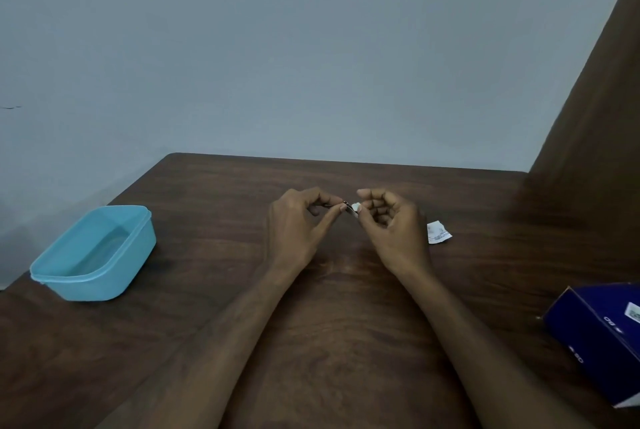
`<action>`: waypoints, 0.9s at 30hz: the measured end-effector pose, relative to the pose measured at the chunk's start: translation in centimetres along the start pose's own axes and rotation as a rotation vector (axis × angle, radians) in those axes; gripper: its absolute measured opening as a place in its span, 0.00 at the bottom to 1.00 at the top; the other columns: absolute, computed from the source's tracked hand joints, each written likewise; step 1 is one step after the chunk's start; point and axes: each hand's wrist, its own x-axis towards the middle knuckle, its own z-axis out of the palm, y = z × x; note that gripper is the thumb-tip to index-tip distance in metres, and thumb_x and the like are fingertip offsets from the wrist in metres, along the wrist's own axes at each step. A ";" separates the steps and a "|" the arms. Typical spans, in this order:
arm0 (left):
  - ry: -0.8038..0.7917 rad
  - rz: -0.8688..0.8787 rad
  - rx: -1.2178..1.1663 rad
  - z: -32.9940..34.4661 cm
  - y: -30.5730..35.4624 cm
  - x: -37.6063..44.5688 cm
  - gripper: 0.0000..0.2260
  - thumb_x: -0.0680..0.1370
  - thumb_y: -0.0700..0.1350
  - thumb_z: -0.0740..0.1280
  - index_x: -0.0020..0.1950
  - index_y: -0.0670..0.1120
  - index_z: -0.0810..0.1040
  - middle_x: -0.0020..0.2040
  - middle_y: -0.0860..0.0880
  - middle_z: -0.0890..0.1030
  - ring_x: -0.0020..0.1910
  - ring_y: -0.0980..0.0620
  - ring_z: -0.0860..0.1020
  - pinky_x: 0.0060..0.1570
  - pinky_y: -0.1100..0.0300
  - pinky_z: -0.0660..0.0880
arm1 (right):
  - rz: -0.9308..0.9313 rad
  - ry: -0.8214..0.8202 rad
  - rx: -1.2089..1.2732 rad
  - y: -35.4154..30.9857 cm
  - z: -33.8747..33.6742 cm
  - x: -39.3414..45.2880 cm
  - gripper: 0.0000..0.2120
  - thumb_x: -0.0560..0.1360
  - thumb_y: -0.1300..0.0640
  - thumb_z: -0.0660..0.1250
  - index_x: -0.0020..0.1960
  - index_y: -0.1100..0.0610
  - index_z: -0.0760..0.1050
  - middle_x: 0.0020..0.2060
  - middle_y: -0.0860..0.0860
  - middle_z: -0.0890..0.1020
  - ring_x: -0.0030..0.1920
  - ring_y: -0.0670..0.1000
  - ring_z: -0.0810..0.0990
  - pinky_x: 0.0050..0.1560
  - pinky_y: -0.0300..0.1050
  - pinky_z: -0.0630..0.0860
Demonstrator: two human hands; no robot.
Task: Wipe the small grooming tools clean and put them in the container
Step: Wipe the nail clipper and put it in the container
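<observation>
From the head camera, your left hand (298, 224) pinches a thin metal tool (335, 204) above the table (346, 307), while your right hand (388, 220) pinches a small white wipe (355, 207) against its tip. The blue container (93, 253) sits well apart, far left.

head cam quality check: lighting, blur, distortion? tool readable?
Head view: dim, even light, no glare; soft shadows under the blue container. Wide-angle bends the table edges. Slightly soft overall; the small tool between left hand and right hand is barely resolvable.
</observation>
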 end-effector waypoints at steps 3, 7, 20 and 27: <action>0.012 -0.002 0.039 0.0 -0.1 -0.1 0.06 0.76 0.60 0.77 0.49 0.61 0.87 0.41 0.59 0.82 0.42 0.59 0.78 0.40 0.56 0.77 | -0.039 0.015 -0.101 0.2 0.0 0.2 0.09 0.76 0.63 0.75 0.50 0.49 0.85 0.41 0.43 0.87 0.40 0.45 0.85 0.46 0.49 0.84; -0.001 -0.022 0.098 -0.1 0.3 -0.1 0.07 0.75 0.63 0.75 0.48 0.63 0.86 0.39 0.56 0.79 0.40 0.59 0.78 0.36 0.54 0.77 | -0.064 -0.016 -0.129 0.0 0.0 0.0 0.05 0.79 0.60 0.74 0.49 0.50 0.85 0.44 0.41 0.88 0.44 0.44 0.86 0.47 0.49 0.83; -0.036 -0.003 0.230 -0.5 1.1 -0.4 0.10 0.75 0.66 0.73 0.46 0.61 0.86 0.37 0.57 0.77 0.36 0.61 0.74 0.32 0.62 0.68 | -0.077 -0.045 -0.162 0.1 -0.2 0.1 0.01 0.77 0.56 0.78 0.48 0.51 0.88 0.42 0.38 0.88 0.43 0.39 0.86 0.45 0.37 0.81; 0.047 -0.088 0.201 -0.6 1.0 -0.2 0.08 0.74 0.65 0.76 0.46 0.63 0.86 0.36 0.57 0.77 0.35 0.60 0.75 0.32 0.59 0.72 | -0.057 -0.077 -0.223 -0.2 -0.3 -0.3 0.01 0.77 0.55 0.79 0.47 0.50 0.89 0.38 0.39 0.87 0.38 0.41 0.84 0.38 0.30 0.74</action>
